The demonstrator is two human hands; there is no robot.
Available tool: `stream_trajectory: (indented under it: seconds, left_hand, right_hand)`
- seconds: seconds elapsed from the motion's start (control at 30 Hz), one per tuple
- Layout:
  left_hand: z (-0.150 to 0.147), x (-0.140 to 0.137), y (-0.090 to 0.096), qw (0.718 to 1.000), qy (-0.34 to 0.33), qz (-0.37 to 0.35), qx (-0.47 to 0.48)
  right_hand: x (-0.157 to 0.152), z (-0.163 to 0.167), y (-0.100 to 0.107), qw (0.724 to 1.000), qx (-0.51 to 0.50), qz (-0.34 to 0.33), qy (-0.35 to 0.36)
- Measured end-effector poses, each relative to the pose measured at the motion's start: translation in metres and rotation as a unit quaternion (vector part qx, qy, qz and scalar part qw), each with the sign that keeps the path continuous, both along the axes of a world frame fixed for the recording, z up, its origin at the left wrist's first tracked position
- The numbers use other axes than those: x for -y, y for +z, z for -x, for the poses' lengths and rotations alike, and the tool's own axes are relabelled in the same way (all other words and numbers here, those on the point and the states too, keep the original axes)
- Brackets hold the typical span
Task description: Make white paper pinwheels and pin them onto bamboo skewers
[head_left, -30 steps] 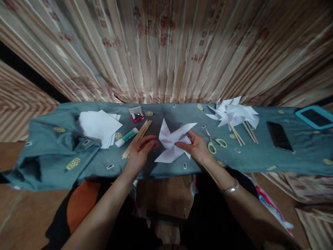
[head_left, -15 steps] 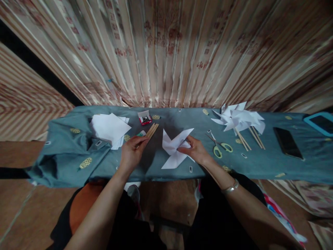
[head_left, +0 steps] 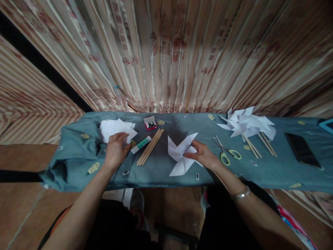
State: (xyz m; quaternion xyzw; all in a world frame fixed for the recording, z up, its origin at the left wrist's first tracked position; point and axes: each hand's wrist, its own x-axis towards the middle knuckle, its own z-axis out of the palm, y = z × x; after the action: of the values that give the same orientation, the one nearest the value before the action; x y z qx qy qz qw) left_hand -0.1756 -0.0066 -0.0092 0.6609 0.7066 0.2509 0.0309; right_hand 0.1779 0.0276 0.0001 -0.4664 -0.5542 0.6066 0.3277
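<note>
My right hand (head_left: 201, 154) pinches a white paper pinwheel (head_left: 180, 156) at its centre and right side, holding it just over the cloth. My left hand (head_left: 117, 149) rests at the lower edge of a stack of white paper sheets (head_left: 114, 128), thumb and fingers apart. Right of that hand lies a green and white glue stick (head_left: 141, 144). Beside it, a bundle of several wooden sticks (head_left: 150, 147) lies at a slant. A small red and white box (head_left: 151, 124) with dark, shiny little pieces stands open behind them.
Scissors with light green handles (head_left: 229, 154) lie right of my right hand. Further right are finished pinwheels on sticks (head_left: 247, 123), a black phone (head_left: 303, 150) and a blue-edged device (head_left: 327, 125). A grey-blue patterned cloth (head_left: 161, 177) covers the narrow table; a curtain (head_left: 166, 69) hangs behind.
My left hand has left the wooden sticks and moved left to the paper stack, uncovering the glue stick. My right hand keeps its hold on the pinwheel. The view has shifted slightly left.
</note>
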Motion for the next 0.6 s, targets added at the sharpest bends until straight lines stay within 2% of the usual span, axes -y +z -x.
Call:
stream_trajectory:
  seconds: [0.33,0.47,0.6]
  left_hand:
    - [0.021,-0.010,-0.010,0.999,-0.004,0.019,0.043]
    - [0.013,-0.012,-0.001,0.998,-0.018,0.026,0.046]
    - [-0.003,-0.016,0.006,0.996,-0.059,0.019,0.062]
  right_hand:
    - [-0.006,-0.001,-0.006,1.000,0.001,0.011,0.003]
    - [-0.008,-0.002,-0.008,1.000,0.010,0.019,0.009]
    - [-0.009,-0.002,-0.008,1.000,0.007,0.019,0.014]
